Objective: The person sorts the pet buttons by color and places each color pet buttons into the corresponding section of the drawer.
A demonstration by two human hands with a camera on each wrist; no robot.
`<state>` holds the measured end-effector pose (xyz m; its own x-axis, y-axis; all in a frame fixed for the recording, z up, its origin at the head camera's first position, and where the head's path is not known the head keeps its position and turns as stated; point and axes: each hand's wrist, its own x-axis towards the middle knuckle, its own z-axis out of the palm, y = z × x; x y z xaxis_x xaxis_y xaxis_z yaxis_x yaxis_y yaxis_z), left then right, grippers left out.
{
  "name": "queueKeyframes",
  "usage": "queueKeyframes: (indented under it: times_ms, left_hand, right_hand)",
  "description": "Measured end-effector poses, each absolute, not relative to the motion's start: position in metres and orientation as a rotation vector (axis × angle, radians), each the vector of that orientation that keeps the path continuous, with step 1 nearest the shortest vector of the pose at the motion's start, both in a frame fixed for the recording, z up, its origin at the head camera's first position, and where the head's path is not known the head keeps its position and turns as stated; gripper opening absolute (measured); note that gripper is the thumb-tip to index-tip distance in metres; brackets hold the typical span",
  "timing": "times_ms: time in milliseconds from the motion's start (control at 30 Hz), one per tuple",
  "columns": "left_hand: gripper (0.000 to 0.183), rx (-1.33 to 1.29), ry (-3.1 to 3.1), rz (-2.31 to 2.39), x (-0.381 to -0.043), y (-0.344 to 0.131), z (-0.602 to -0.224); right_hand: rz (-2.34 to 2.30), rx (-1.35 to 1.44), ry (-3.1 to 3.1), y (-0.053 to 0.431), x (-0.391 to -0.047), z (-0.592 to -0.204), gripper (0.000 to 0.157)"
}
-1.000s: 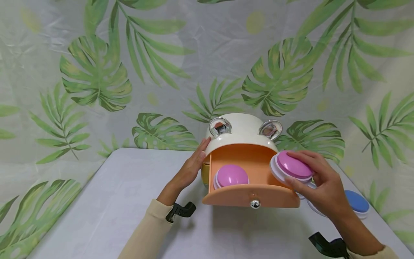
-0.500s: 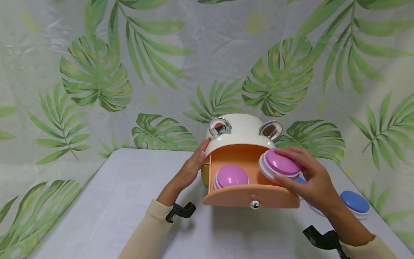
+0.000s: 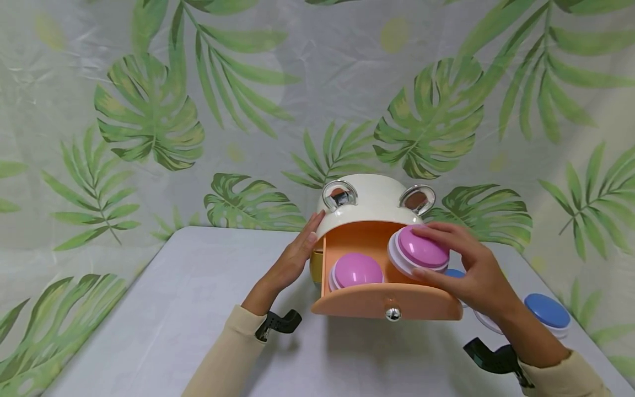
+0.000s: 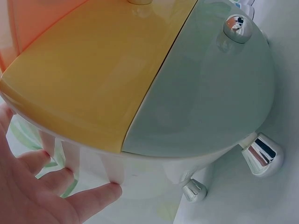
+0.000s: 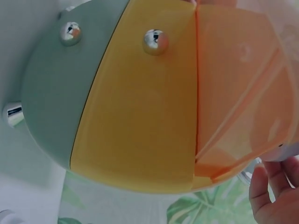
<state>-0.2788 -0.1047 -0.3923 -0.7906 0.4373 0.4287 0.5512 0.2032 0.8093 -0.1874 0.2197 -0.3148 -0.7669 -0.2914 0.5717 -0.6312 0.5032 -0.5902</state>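
A small white rounded drawer cabinet [image 3: 374, 198] stands on the table, its orange top drawer [image 3: 347, 303] pulled out. My left hand [image 3: 286, 263] rests against the cabinet's left side with fingers extended. Inside the drawer at the left sits a round jar with a pink lid [image 3: 358, 269]. With thumb and fingers my right hand [image 3: 478, 270] grips another pink-lidded jar [image 3: 424, 247], tilted over the drawer's right part. In the left wrist view, the yellow drawer [image 4: 98, 79] and green drawer [image 4: 210, 88] are closed below it.
To the right on the white table [image 3: 188, 325] stands a blue-lidded jar [image 3: 547, 310]. Another blue lid [image 3: 455, 273] shows partly behind my right hand, beside a white rim. Silver knobs [image 3: 393, 314] and feet [image 4: 263, 156] stick out from the cabinet. A leaf-patterned sheet [image 3: 337, 82] hangs behind.
My right hand has carried the pink-lidded jar leftward, farther in over the open drawer. More of the blue lids shows behind it. My left hand stays against the cabinet.
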Motion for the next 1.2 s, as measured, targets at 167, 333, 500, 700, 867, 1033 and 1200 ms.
queueKeyframes:
  times_ms: [167,333,500,700,867,1033,1200]
  left_hand:
    - [0.050,-0.976,-2.346,-1.654,-0.283,-0.105,-0.397]
    - [0.050,-0.967,-2.360,-1.662,-0.280,-0.105,-0.394]
    - [0.051,-0.968,-2.374,-1.683,-0.265,-0.104,-0.378]
    - [0.050,-0.972,-2.349,-1.693,-0.272,-0.104,-0.387]
    - [0.049,-0.964,-2.359,-1.708,-0.278,-0.105,-0.392]
    - [0.052,-0.981,-2.377,-1.722,-0.259,-0.104,-0.371]
    - [0.052,-0.982,-2.397,-1.704,-0.254,-0.105,-0.364]
  right_hand:
    - [1.114,0.835,-2.350,0.220,-0.191,-0.314,0.073]
    - [0.997,0.949,-2.314,0.221,-0.195,-0.311,0.075]
    - [0.893,1.025,-2.304,0.224,-0.199,-0.310,0.073]
    - [0.844,1.100,-2.298,0.226,-0.200,-0.309,0.074]
    - [0.808,1.098,-2.317,0.227,-0.200,-0.307,0.075]
    - [0.749,1.045,-2.360,0.229,-0.198,-0.310,0.076]
    - [0.711,1.026,-2.388,0.230,-0.197,-0.313,0.077]
